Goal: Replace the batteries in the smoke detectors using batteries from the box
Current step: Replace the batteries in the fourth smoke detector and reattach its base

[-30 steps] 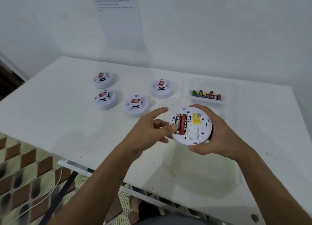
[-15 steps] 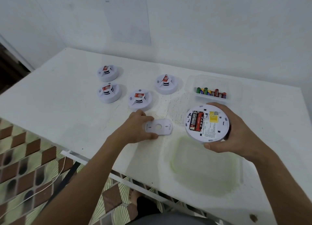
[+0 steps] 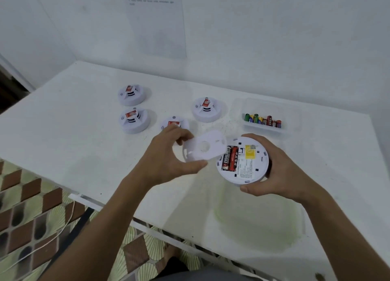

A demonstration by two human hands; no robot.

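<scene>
White cover plate (image 3: 203, 149) pinched by left hand (image 3: 166, 160) | right hand (image 3: 280, 171) grips detector (image 3: 242, 160) rim above table (image 3: 63, 133)

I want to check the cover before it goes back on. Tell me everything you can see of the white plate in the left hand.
The white plate is a flat, oblong piece that looks like plastic, with rounded ends, a round hole in the middle, smaller slots and a raised rim. The left hand pinches it by its left end, off the table, tilted. Its right end overlaps the upper left edge of the smoke detector in the right hand, beside the batteries.
</scene>
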